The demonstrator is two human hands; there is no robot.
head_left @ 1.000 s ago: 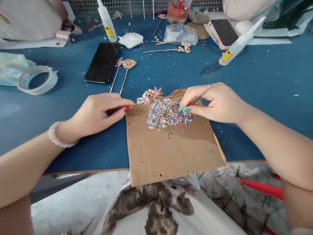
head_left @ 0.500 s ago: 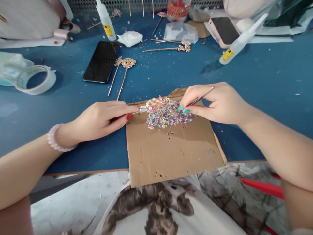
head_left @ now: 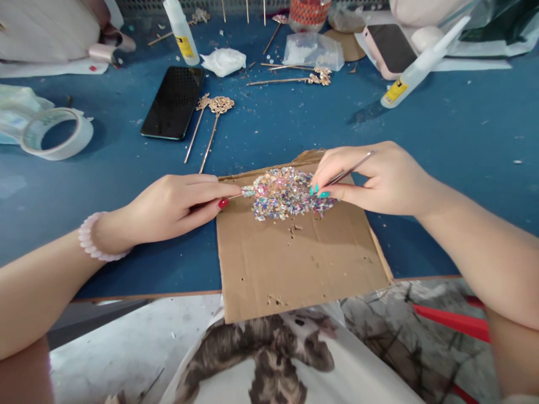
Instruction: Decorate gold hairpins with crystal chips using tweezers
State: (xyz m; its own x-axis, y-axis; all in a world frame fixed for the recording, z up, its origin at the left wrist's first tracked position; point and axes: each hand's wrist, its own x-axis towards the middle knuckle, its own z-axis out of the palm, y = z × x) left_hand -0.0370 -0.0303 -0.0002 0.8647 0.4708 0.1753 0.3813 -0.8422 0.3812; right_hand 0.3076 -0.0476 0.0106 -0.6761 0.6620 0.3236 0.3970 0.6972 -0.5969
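Observation:
My left hand (head_left: pixel 181 205) pinches the thin metal stem of a hairpin between thumb and fingers. The hairpin's head (head_left: pixel 272 184), with pink and pale beads, lies against a heap of small multicoloured beads (head_left: pixel 282 209). That heap rests on a brown cardboard sheet (head_left: pixel 295 258). My right hand (head_left: pixel 366 177) is closed on slim metal tweezers (head_left: pixel 351 167), whose tips are hidden behind the fingers at the right side of the beads.
Beyond the cardboard lie two gold hairpins (head_left: pixel 214 126), a black phone (head_left: pixel 173 104) and a tape roll (head_left: pixel 56 134). Glue bottles (head_left: pixel 182 33) (head_left: pixel 421 67), more hairpins (head_left: pixel 290 81), a plastic bag (head_left: pixel 314 51) and a pink phone (head_left: pixel 389 50) stand or lie farther back.
The hairpin's head has turned and sits slightly lower over the beads. My right hand has shifted a little to the right with the tweezers. The view has moved slightly.

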